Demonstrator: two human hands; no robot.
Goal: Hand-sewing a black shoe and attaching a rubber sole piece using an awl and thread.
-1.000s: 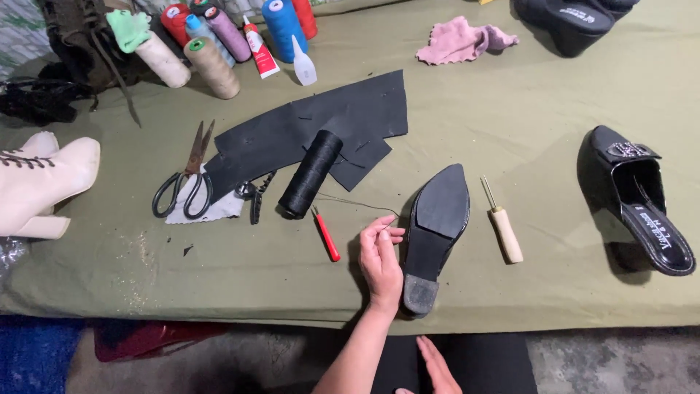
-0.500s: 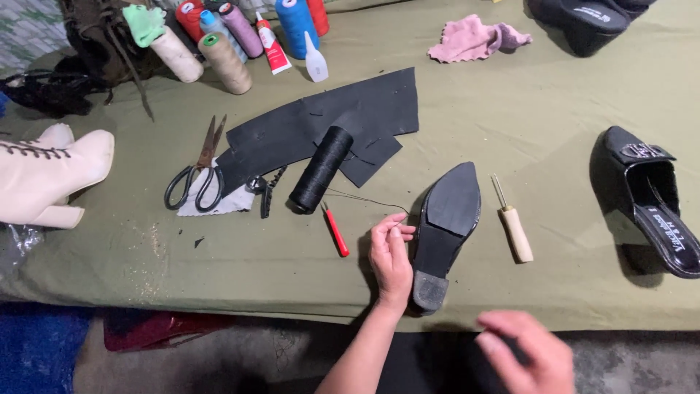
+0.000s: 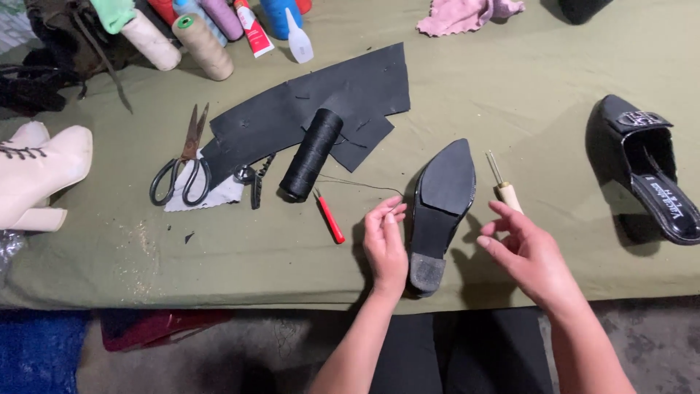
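A black pointed shoe [image 3: 440, 206] lies sole up near the table's front edge. My left hand [image 3: 385, 244] rests just left of it, fingertips pinching a thin black thread [image 3: 357, 182] that runs from a black thread spool [image 3: 311, 154]. My right hand [image 3: 531, 255] hovers to the right of the shoe, fingers curled and empty, right over the wooden handle of an awl [image 3: 504, 188]. A small red-handled tool [image 3: 329, 217] lies left of my left hand.
Black leather pieces [image 3: 343, 95], scissors [image 3: 184, 162] on a white scrap, thread cones [image 3: 203, 45], a glue bottle [image 3: 298, 40], a pink cloth [image 3: 467, 13], a cream boot [image 3: 36, 175] at left, a second black shoe [image 3: 649, 168] at right, all on an olive cloth table [image 3: 547, 87].
My right hand has come up from below the table edge to beside the shoe, over the awl. The left hand has stayed by the shoe.
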